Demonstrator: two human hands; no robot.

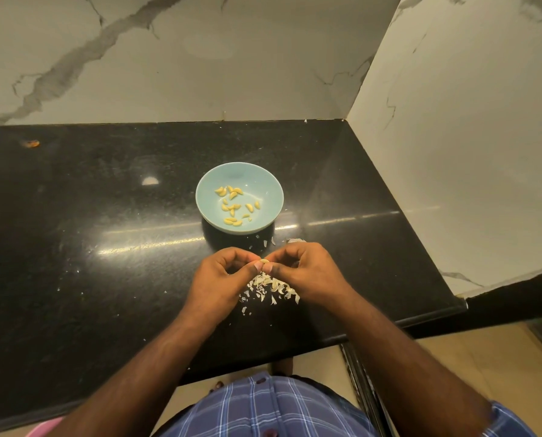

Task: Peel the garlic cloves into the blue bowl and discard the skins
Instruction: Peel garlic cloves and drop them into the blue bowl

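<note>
Yellow peeled cloves (pixel 233 203) fill the blue bowl (pixel 206 184) mid-desk; both hands' fingers (pixel 257 265) pinch one clove (pixel 265 261), seemingly half-skinned, above skins (pixel 271 287) near the front edge, undiscarded.

Worktop (pixel 105 216): black polished stone with fine pale speckling. Bowl (pixel 206 187): pale blue, plain, no pattern. Peeled garlic cloves (pixel 233 203) in the bowl: yellow. Clove (pixel 265 262) between the left hand (pixel 222 275) and right hand (pixel 307 272): pale yellow. Garlic skins (pixel 271 287) on the worktop: white to off-white, papery flakes. Wall panels (pixel 168 58): off-white marble pattern with grey veining. Shirt (pixel 263 408): blue with a white and dark plaid check; dark red buttons. Floor (pixel 471 357): beige. Small spot (pixel 31 143) on the worktop, far left: orange-brown.
</note>
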